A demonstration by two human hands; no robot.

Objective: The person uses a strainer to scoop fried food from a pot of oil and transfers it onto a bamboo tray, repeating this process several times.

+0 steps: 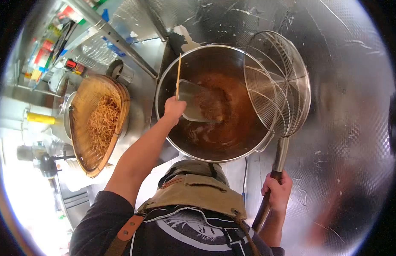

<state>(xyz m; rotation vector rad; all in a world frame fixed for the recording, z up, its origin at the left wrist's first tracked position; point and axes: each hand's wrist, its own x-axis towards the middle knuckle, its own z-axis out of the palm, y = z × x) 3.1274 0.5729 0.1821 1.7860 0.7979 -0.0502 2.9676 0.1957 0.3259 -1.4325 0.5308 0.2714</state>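
A large metal pot [161, 128] holds reddish-brown liquid [240, 115] with dark matter near its middle. My left hand [175, 109] is closed at the pot's left side, gripping a clear scoop-like container [191, 100] that dips into the liquid, and a thin wooden stick [179, 72] rises from the same hand. On the right, my right hand [277, 190] is wrapped round the dark handle of a big round wire strainer [283, 81]. The strainer's mesh overlaps the pot's right rim, above the liquid.
To the left, a woven basket [82, 145] of brown strips [104, 123] sits beside a metal cup [121, 72]. A metal pole [117, 40] slants across the upper left. Foil-like metal sheeting [339, 85] lies to the right.
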